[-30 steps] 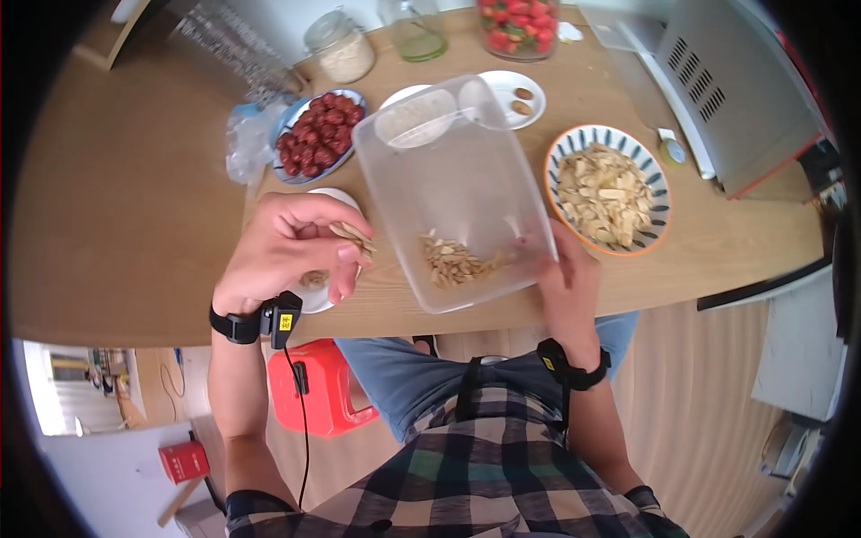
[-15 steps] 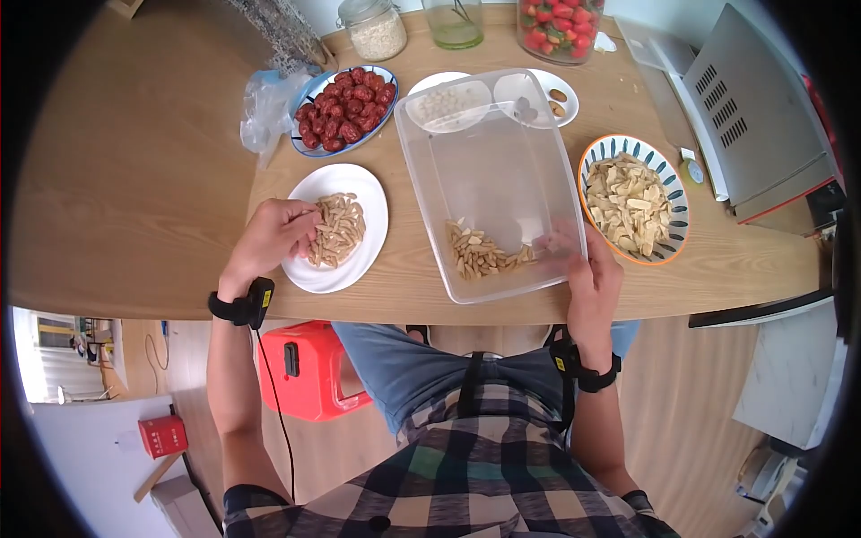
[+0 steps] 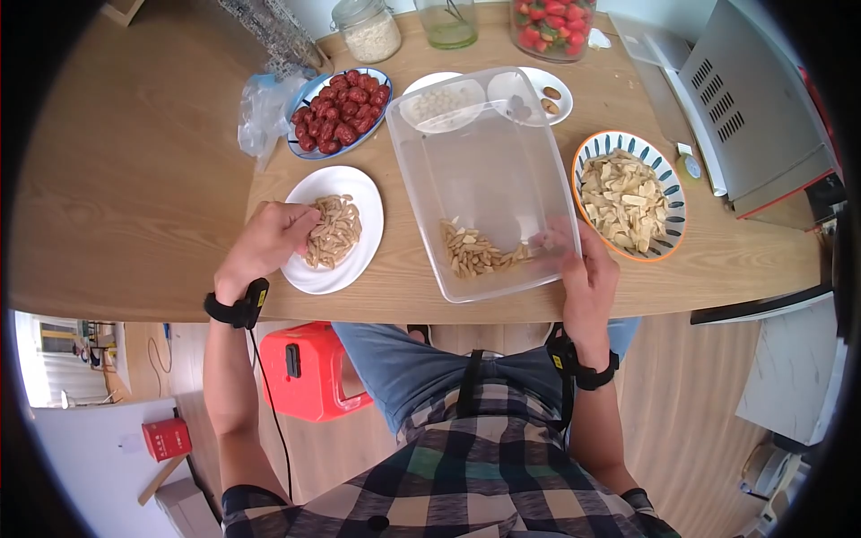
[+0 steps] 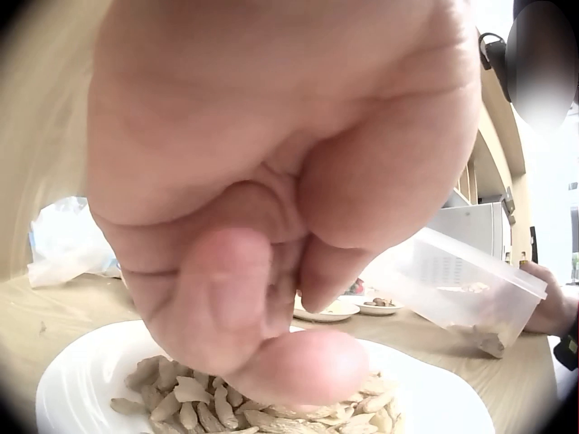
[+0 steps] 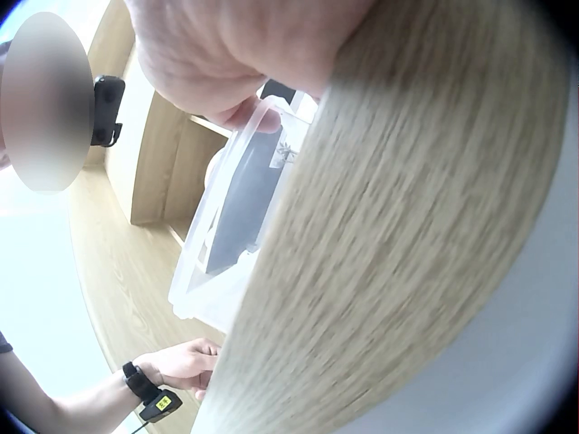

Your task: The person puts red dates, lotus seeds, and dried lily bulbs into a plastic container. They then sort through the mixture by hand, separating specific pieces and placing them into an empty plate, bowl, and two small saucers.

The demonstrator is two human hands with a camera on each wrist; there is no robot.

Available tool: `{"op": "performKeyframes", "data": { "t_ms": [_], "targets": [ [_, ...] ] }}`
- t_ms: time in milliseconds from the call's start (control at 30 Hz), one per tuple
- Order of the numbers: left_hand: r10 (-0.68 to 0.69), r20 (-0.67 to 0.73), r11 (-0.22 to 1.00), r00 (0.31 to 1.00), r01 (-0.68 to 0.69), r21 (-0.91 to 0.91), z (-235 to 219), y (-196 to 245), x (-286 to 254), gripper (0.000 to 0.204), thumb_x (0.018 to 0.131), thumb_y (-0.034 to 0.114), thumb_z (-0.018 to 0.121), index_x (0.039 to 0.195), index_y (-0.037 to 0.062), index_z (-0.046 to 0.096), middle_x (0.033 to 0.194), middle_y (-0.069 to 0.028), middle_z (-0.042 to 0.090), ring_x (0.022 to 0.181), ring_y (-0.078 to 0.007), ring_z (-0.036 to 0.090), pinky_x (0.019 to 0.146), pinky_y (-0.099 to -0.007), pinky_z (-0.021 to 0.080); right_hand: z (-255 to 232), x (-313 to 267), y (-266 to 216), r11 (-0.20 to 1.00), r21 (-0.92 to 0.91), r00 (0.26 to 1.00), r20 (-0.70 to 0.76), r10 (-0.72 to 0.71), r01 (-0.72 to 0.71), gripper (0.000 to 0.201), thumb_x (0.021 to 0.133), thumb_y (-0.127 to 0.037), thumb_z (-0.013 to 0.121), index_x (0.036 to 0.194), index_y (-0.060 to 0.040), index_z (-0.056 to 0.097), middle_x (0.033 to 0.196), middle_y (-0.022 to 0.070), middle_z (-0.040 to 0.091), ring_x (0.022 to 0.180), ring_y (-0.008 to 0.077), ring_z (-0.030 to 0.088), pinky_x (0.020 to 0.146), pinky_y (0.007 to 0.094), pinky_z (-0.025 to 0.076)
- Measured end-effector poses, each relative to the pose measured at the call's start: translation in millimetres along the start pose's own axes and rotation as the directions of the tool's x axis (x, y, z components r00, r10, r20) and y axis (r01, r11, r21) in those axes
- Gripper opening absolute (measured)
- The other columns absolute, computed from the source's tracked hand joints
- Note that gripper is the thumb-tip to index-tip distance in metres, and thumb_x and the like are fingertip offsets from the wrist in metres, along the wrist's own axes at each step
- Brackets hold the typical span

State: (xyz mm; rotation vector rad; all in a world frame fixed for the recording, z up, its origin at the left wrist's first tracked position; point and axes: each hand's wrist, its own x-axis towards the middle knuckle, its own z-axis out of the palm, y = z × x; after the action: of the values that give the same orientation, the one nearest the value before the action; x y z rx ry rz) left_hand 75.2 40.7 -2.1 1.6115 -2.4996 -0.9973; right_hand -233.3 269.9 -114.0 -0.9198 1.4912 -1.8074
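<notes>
In the head view my left hand (image 3: 266,240) is low over a white plate (image 3: 369,193), its fingertips on the pile of pale, spindle-shaped dried pieces (image 3: 336,235). Curled fingers (image 4: 222,280) fill the left wrist view just above the pile; I cannot tell whether a piece is pinched between them. My right hand (image 3: 589,282) grips the near right corner of a clear plastic container (image 3: 484,184), which tilts toward me. Similar pale pieces (image 3: 475,253) are gathered at its near end. Below my right hand, the container's rim (image 5: 237,149) shows in the right wrist view.
Red dates (image 3: 341,112) fill an oval plate at the back left, beside a plastic bag (image 3: 262,117). To the right, an orange-rimmed bowl (image 3: 679,184) holds pale slices. Small white dishes, jars (image 3: 370,34) and a strawberry container (image 3: 552,27) stand behind. A grey appliance (image 3: 762,99) flanks the right side.
My left hand, raised with pale pieces in its fingers a second ago, has come down onto the pile on the plate. My right hand still holds the container, tilted.
</notes>
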Motion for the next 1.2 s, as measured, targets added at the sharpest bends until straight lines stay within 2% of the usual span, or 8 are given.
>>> {"op": "performKeyframes", "data": {
  "t_ms": [233,467,533,600,700,967,1067,1200],
  "targets": [
    [0.340,-0.214,0.940,0.916,-0.339,0.044,-13.7,14.2,-11.5,0.022,0.095,0.011,0.065,0.102,-0.0091,0.071,0.070,-0.0108,0.061,0.066,-0.0155,0.057,0.062,-0.0316,0.044,3.4,2.9,5.2,0.995,-0.090,0.998,-0.035,-0.056,0.053,0.036,0.090,-0.001,0.051,0.124,0.0028,0.062,0.098,0.0101,0.073,0.082,0.0121,0.066,0.073,0.0274,0.053],
    [0.524,-0.168,0.837,0.835,-0.542,-0.081,1.6,130.7,-25.8,0.018,0.087,-0.003,0.071,0.103,-0.0071,0.074,0.079,-0.0073,0.064,0.068,-0.0127,0.057,0.063,-0.0267,0.043,2.8,1.0,-12.4,0.982,-0.187,0.999,-0.038,-0.030,0.022,0.033,0.087,0.001,0.057,0.120,0.0041,0.061,0.092,0.0131,0.071,0.080,0.0160,0.069,0.070,0.0307,0.057],
    [0.653,-0.134,0.750,0.746,-0.661,-0.027,14.9,168.2,-12.2,0.017,0.083,-0.005,0.072,0.100,-0.0055,0.075,0.079,-0.0093,0.065,0.066,-0.0157,0.059,0.062,-0.0285,0.045,4.4,1.1,-7.7,0.990,-0.138,0.998,-0.051,-0.049,0.041,0.034,0.087,0.002,0.057,0.121,0.0055,0.060,0.095,0.0156,0.071,0.081,0.0193,0.070,0.072,0.0325,0.059],
    [0.841,-0.063,0.541,0.537,-0.832,0.121,30.4,209.5,1.3,0.014,0.080,-0.003,0.073,0.093,-0.0047,0.075,0.078,-0.0127,0.065,0.066,-0.0221,0.062,0.062,-0.0328,0.048,4.4,1.0,-4.7,0.995,-0.080,0.996,-0.051,-0.068,0.063,0.036,0.086,0.003,0.058,0.122,0.0068,0.059,0.098,0.0181,0.070,0.083,0.0226,0.072,0.073,0.0343,0.060],
    [0.895,0.125,0.407,0.429,-0.898,0.168,52.4,251.0,31.8,0.020,0.081,-0.002,0.074,0.101,-0.0041,0.074,0.084,-0.0099,0.067,0.072,-0.0186,0.063,0.066,-0.0312,0.050,3.3,2.1,-1.6,0.996,-0.057,0.997,-0.040,-0.065,0.063,0.036,0.087,0.001,0.060,0.123,0.0073,0.058,0.101,0.0210,0.070,0.086,0.0266,0.072,0.072,0.0344,0.061],
    [0.868,0.087,0.478,0.489,-0.870,0.123,67.2,276.0,45.5,0.024,0.081,-0.002,0.072,0.105,-0.0047,0.069,0.085,-0.0121,0.066,0.071,-0.0210,0.061,0.066,-0.0302,0.050,0.4,2.2,7.7,0.986,-0.109,0.992,-0.014,-0.124,0.122,0.040,0.085,-0.001,0.064,0.124,0.0087,0.056,0.101,0.0235,0.068,0.085,0.0319,0.072,0.069,0.0361,0.061],
    [0.830,0.166,0.483,0.533,-0.835,0.264,48.6,243.6,31.3,0.022,0.081,-0.005,0.071,0.102,-0.0052,0.069,0.088,-0.0134,0.068,0.074,-0.0256,0.064,0.067,-0.0325,0.052,1.0,1.0,-3.5,0.996,-0.074,0.999,0.008,-0.046,0.046,0.038,0.090,0.007,0.052,0.127,0.0104,0.055,0.110,0.0188,0.069,0.099,0.0202,0.070,0.083,0.0322,0.060],
    [0.688,0.427,0.415,0.587,-0.801,0.431,60.0,198.7,22.1,0.031,0.077,0.001,0.075,0.107,0.0000,0.068,0.099,-0.0133,0.067,0.091,-0.0337,0.066,0.077,-0.0404,0.054,1.7,0.8,-1.8,0.994,-0.100,1.000,0.005,-0.031,0.031,0.038,0.090,0.007,0.052,0.127,0.0107,0.055,0.111,0.0196,0.069,0.101,0.0207,0.070,0.084,0.0322,0.060]
  ]
}}
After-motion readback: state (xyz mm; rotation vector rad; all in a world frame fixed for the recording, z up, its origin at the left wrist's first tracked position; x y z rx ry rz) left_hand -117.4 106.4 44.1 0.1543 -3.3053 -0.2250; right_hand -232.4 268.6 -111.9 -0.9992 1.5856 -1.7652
